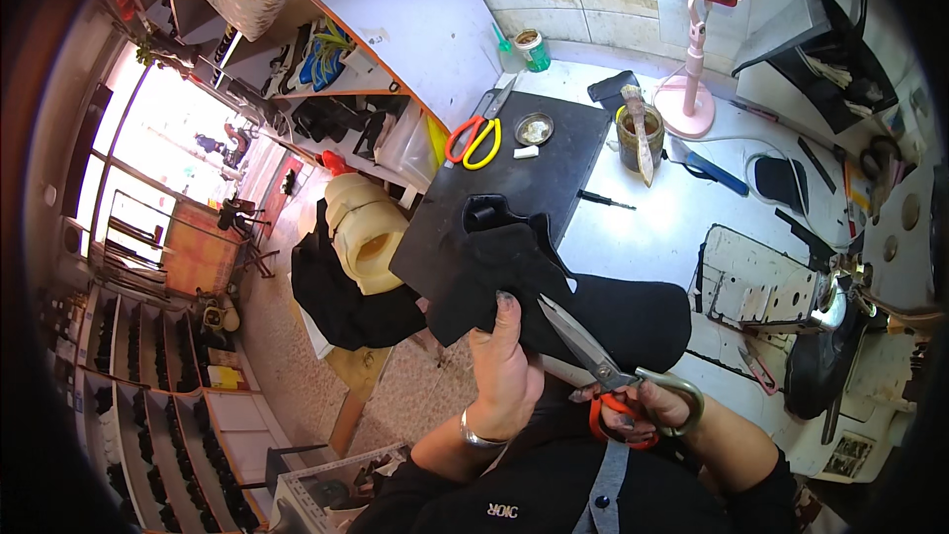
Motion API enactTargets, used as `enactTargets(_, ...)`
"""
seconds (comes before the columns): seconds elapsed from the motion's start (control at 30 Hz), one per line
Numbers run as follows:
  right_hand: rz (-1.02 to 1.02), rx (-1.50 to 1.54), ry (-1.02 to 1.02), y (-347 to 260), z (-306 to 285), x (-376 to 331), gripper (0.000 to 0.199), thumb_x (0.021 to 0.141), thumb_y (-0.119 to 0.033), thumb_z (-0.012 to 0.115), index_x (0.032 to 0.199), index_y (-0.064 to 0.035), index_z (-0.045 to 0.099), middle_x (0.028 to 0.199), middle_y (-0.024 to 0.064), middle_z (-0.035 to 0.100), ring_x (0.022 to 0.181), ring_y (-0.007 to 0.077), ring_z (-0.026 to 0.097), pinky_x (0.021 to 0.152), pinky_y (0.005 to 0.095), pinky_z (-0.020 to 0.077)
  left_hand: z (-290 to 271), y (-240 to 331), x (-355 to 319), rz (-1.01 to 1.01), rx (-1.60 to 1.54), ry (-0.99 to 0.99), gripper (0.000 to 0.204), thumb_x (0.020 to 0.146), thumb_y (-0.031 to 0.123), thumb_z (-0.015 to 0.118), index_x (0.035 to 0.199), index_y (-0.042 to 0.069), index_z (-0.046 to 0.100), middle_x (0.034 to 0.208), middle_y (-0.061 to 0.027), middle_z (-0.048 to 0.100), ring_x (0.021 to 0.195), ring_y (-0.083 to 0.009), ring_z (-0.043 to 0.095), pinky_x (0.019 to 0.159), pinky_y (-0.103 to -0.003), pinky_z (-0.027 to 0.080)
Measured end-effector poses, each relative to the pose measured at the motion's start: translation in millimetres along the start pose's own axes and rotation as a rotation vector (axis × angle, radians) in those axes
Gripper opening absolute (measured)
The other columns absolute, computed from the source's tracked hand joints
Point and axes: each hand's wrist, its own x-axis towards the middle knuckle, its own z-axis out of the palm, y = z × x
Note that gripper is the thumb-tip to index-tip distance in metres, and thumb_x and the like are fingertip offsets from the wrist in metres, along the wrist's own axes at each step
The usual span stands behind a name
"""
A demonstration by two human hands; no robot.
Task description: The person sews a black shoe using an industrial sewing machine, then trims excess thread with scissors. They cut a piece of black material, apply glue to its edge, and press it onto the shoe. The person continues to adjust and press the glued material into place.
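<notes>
At the counter (633, 237), the left hand (506, 381) is pinching black material (534, 272) while the right hand (643, 410) is gripping scissors (593, 356).

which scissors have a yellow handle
The scissors with red and yellow loops on the flat black mat; the grey-bladed scissors in the right hand show no yellow.

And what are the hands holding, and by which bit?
The left hand holds a black, irregular, fabric-like piece by its near edge, thumb on top; the right hand holds long-bladed grey metal scissors by the handles.
</notes>
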Motion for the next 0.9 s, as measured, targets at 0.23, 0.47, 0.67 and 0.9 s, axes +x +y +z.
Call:
enactTargets(0.23,0.023,0.057,0.103,-7,37,9,0.070,0.098,-0.055,0.031,0.140,0.0004,0.032,0.080,0.0045,0.049,0.046,0.0064,0.036,0.044,0.0191,0.0329,-11,-14,21,0.283,0.177,0.104,0.026,0.099,0.020,0.051,0.118,0.002,0.056,0.110,-0.0070,0.063,0.100,-0.0175,0.061,0.089,-0.034,0.049)
enactTargets(0.47,0.175,-0.166,0.170,-35,49,13,0.083,0.092,-0.067,0.032,0.141,0.0005,0.030,0.077,0.0061,0.055,0.041,0.0045,0.036,0.038,0.0176,0.0304,-14,15,20,0.202,0.013,-0.073,0.027,0.097,0.018,0.054,0.114,-0.002,0.058,0.112,-0.0084,0.063,0.099,-0.0167,0.061,0.089,-0.031,0.049)
enactTargets(0.67,0.141,-0.191,0.058,-25,39,16,0.087,0.091,-0.069,0.030,0.142,0.0010,0.032,0.071,0.0049,0.049,0.044,0.0048,0.036,0.043,0.0177,0.0332,-12,40,16,-0.207,-0.167,0.004,0.037,0.099,0.025,0.049,0.124,-0.002,0.052,0.119,-0.0123,0.061,0.105,-0.0234,0.062,0.093,-0.037,0.050)
enactTargets(0.9,0.151,-0.186,0.037,-22,37,17,0.092,0.089,-0.072,0.031,0.143,0.0033,0.029,0.073,0.0044,0.051,0.046,0.0052,0.037,0.045,0.0183,0.0334,-13,46,13,-0.252,-0.157,-0.104,0.039,0.100,0.026,0.046,0.128,-0.002,0.049,0.123,-0.0124,0.060,0.110,-0.0238,0.060,0.096,-0.038,0.048)
